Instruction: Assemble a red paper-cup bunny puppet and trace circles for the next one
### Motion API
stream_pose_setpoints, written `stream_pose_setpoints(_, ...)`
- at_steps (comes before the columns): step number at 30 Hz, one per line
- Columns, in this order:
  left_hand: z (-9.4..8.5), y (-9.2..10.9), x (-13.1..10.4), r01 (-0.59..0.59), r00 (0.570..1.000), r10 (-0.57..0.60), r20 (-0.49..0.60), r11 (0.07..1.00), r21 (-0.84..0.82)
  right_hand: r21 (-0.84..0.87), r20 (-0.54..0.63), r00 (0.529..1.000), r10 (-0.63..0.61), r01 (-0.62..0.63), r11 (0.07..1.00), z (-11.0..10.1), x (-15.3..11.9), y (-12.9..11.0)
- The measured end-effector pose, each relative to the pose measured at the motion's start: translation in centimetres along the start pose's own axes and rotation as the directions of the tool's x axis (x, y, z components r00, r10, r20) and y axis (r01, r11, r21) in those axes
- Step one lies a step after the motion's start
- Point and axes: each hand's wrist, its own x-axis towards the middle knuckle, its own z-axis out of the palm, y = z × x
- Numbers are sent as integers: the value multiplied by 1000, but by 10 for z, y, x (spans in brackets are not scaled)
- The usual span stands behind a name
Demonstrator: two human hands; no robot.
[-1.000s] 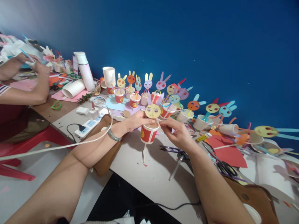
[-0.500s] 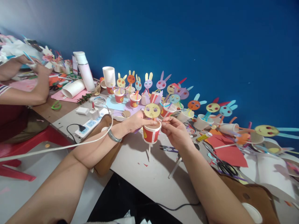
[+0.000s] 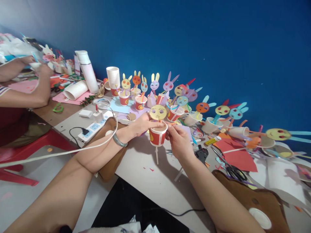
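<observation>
A red and white paper cup (image 3: 157,137) is held above the table in my left hand (image 3: 142,125), its thumb lying across the mouth. A round yellow paper rabbit face (image 3: 158,112) with purple ears rises from the cup, and a white stick (image 3: 156,155) points down from its base. My right hand (image 3: 178,139) is closed in a pinch at the cup's right rim, touching it. A bit of orange paper strip shows at those fingertips, most of it hidden.
Several finished rabbit cups (image 3: 123,97) line the blue wall. A power strip (image 3: 96,127) and white cable lie left. Scissors (image 3: 235,173), red paper (image 3: 239,155) and a black glue-gun-like tool (image 3: 201,153) are at right. Another person's arms (image 3: 36,87) work at far left.
My right hand has closed in against the cup's rim, its fingers more curled, and the orange strip is now mostly covered. My left hand keeps its hold on the cup.
</observation>
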Motion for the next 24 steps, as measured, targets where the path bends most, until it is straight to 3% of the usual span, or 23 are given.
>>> stream_pose_setpoints(9,3,-4,1,39,996,-44,-72,997,-63,-10,-22,1000,-20,20,1000,9,-6,-9)
stream_pose_setpoints(16,4,-5,2,-11,1000,11,7,999,-47,-14,1,1000,0,0,1000,8,-7,-11)
stream_pose_setpoints(20,5,-8,4,-24,999,26,38,998,-58,11,-46,996,73,-73,997,6,-4,-11)
stream_pose_setpoints(24,6,-15,5,-23,997,30,71,994,-105,-11,-71,996,52,-53,999,1,0,-11)
